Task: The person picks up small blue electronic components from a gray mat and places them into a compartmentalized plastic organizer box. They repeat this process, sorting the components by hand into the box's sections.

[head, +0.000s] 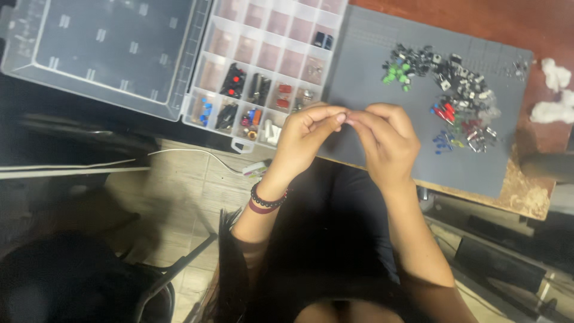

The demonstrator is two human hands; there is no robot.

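My left hand (305,139) and my right hand (387,140) meet fingertip to fingertip over the near edge of a grey work mat (382,119). The fingers of both are pinched together around something too small to make out. A beaded bracelet and a dark red band sit on my left wrist (267,200). A pile of small electronic parts (448,96), green, red, blue, black and silver, lies on the mat to the right of my hands.
A clear plastic compartment box (263,66) with small parts in several cells stands open at the left, its lid (107,48) folded out flat. White tissue wads (556,90) lie at the right on the brown table. A white cable (197,155) runs below.
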